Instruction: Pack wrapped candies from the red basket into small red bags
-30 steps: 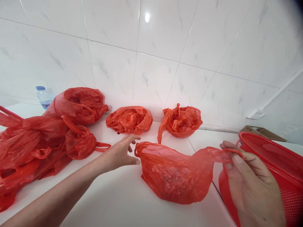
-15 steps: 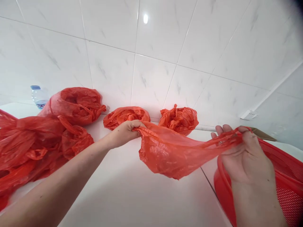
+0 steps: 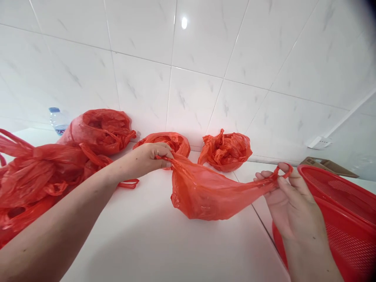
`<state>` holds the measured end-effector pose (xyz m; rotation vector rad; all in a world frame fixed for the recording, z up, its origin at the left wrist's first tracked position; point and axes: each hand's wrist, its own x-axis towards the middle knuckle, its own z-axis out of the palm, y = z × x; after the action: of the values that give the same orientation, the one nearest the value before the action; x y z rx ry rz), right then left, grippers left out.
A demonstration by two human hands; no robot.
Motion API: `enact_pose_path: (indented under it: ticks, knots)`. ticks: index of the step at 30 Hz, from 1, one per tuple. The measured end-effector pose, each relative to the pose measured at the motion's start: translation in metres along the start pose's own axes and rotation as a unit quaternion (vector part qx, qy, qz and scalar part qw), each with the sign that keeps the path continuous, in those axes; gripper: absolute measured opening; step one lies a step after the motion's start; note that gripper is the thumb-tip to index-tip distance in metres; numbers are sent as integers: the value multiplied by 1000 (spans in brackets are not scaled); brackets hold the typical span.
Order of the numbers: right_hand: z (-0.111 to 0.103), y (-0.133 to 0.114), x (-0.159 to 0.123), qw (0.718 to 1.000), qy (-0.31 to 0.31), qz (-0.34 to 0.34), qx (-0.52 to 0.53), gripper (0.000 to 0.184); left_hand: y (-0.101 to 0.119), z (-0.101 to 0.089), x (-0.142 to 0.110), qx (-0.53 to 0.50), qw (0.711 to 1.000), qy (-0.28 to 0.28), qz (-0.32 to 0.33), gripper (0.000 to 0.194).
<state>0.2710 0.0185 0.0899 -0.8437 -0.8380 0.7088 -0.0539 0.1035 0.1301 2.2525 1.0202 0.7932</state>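
Note:
A thin red plastic bag (image 3: 205,192) is stretched sideways between my two hands, above the white tabletop (image 3: 164,246). My left hand (image 3: 148,158) pinches its gathered left end, and part of a handle pokes out behind the fingers. At the other end, my right hand (image 3: 286,199) grips the bag's handle, with a loop of it showing around the fingers. The bag's lower part sags in the middle. Behind it, a bunched red bag (image 3: 226,150) sits by the wall, and another bunched red bag (image 3: 179,141) is partly hidden by my left hand.
A large pile of red bags (image 3: 44,172) lies at the left, with a full, rounded red bag (image 3: 102,129) behind it. A plastic bottle (image 3: 57,121) stands at the back left. Red plastic baskets (image 3: 346,223) are at the right, near a brown cardboard piece (image 3: 329,166) and a white socket (image 3: 319,143).
My right hand has moved left and slightly down, so the bag's right end is less stretched. My left hand has shifted slightly left. A handle loop now shows past my left forearm.

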Motion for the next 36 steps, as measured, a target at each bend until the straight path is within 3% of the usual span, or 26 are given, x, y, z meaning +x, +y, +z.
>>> enact_pose_path:
  ticks: [3, 7, 10, 15, 18, 20, 22, 24, 26, 29, 32, 34, 36]
  knots:
    - [1, -3, -1, 1000, -15, -9, -4, 31, 5, 0, -3, -2, 996, 86, -5, 11]
    - [1, -3, -3, 999, -28, -30, -14, 35, 9, -3, -7, -182, 972, 150, -11, 8]
    - [1, -3, -6, 998, -34, -29, -33, 41, 12, 0, -3, -286, 944, 163, -14, 9]
    - [29, 0, -23, 991, -88, 13, -103, 57, 33, 28, 13, -365, 924, 114, -10, 5]
    - [61, 7, -38, 973, -173, 56, -143, 77, 55, 49, 16, -403, 914, 12, 55, 16]
    - [74, 13, -43, 962, -196, 85, -171, 69, 60, 57, 13, -383, 919, -15, 94, 26]
    - [73, 19, -41, 964, -158, 96, -189, 51, 51, 61, 7, -311, 944, 41, 103, 31]
    - [61, 23, -34, 976, -106, 87, -168, 44, 27, 66, -1, -234, 965, 102, 57, 23]
    - [46, 24, -26, 986, -82, 78, -122, 47, -3, 74, -9, -209, 974, 79, -42, 17]
    - [36, 25, -22, 989, -72, 80, -97, 48, -35, 98, -22, -225, 963, -26, -149, 35]
    - [39, 24, -25, 989, -71, 87, -93, 46, -41, 125, -29, -296, 936, -80, -170, 37]
    - [38, 21, -23, 993, -45, 72, -86, 39, -40, 135, -28, -328, 927, -69, -170, 19]
    - [30, 17, -16, 998, 14, 24, -64, 29, -43, 137, -24, -343, 922, -41, -174, 16]
